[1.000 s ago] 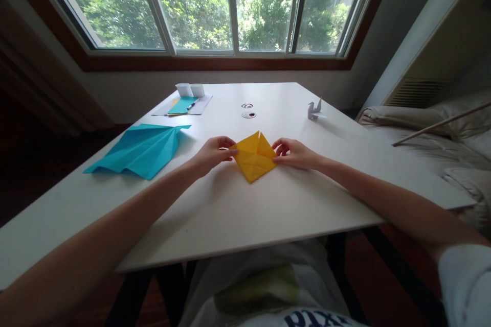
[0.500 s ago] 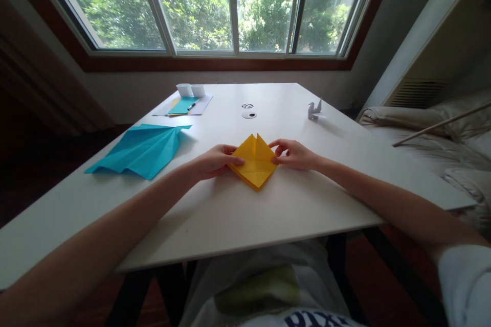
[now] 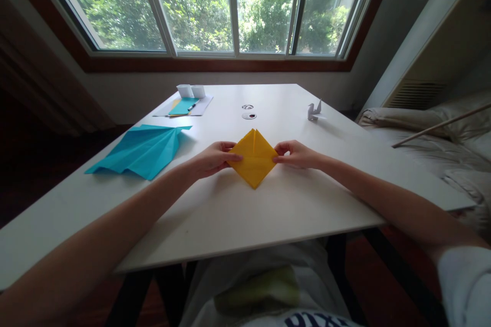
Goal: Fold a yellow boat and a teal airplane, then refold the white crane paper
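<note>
Yellow origami paper (image 3: 253,159), folded to a diamond, is lying flat at mid table (image 3: 238,214) w/ left hand (image 3: 210,159) pinching its left corner & right hand (image 3: 297,155) pinching the right corner. Blue folded sheet (image 3: 140,150) is sitting well left; small white paper crane (image 3: 313,110) far right.

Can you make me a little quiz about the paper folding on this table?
1. True or false: both hands touch the yellow paper.
2. Which lies nearer the left hand: A the blue paper, or B the white paper crane?
3. Fill in: the yellow paper rests on the white ____.

Key: 1 true, the right hand pinches one corner and the left hand the other. 2 A. 3 table.
</note>
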### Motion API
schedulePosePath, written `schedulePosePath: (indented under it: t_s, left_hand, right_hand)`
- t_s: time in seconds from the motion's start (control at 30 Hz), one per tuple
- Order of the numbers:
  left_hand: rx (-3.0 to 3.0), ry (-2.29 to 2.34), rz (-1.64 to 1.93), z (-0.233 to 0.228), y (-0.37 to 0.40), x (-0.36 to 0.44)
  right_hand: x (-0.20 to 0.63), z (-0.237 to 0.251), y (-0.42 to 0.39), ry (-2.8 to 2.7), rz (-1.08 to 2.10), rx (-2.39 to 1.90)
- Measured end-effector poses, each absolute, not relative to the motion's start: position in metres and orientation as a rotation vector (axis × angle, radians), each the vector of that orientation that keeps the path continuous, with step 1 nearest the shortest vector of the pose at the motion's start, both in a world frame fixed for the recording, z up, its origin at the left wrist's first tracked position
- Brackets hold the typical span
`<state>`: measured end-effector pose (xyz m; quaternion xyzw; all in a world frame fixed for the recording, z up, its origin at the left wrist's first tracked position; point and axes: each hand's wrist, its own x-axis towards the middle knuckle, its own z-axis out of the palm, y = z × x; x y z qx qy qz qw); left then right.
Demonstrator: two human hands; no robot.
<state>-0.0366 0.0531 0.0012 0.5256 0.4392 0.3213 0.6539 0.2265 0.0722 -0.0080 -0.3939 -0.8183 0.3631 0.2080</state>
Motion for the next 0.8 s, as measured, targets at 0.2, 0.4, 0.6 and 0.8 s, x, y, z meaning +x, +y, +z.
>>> schedulePosePath:
  t_s: [0.2, 0.4, 0.6, 0.8]
  left_hand:
    - [1.322, 1.116, 0.807, 0.008, 0.056, -0.042]
    - [1.689, 1.19, 0.928, 0.014, 0.055, -0.042]
    - [2.141, 1.28, 1.177, 0.015, 0.052, -0.042]
    - [2.718, 1.083, 1.048, 0.011, 0.051, -0.046]
  right_hand:
    - [0.233, -0.003, 0.078, -2.16, 0.879, -0.993]
    - [0.237, 0.006, 0.075, -2.155, 0.588, -0.956]
    - [0.242, 0.009, 0.073, -2.125, 0.265, -0.916]
    - [0.25, 0.005, 0.078, -2.326, -0.191, -0.75]
